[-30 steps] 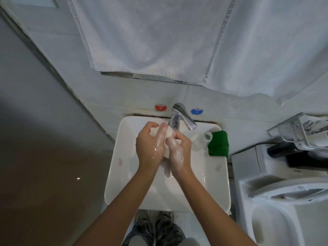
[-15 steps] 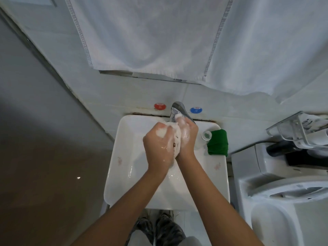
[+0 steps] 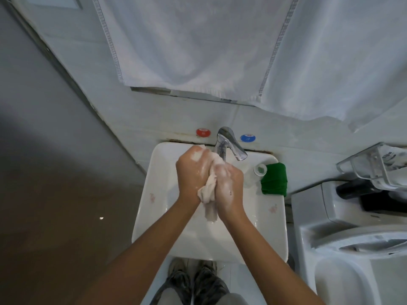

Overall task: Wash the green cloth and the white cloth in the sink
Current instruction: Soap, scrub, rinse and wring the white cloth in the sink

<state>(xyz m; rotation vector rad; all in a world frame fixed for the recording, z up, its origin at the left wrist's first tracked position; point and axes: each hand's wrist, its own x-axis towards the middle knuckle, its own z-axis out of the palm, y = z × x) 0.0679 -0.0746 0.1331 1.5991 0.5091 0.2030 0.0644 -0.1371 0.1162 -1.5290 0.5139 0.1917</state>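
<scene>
Gripping the wet, soapy, bunched white cloth [image 3: 209, 190] between my lathered left hand [image 3: 191, 172] and right hand [image 3: 229, 186], fingers curled around it; folded green cloth [image 3: 274, 182] lies on the white ceramic sink [image 3: 149, 208] rim.

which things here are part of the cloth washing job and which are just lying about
Part of the job: white cloth, gripped by left hand and right hand; green cloth on the rim; sink; tap.

Lying about: hanging white towels; small bottle; toilet.

Pale tiled wall [image 3: 154, 115] at twelve o'clock, hung with a white towel [image 3: 198, 40]. Brown floor [image 3: 55, 216] at nine o'clock; white toilet [image 3: 352, 249] at four o'clock.
</scene>
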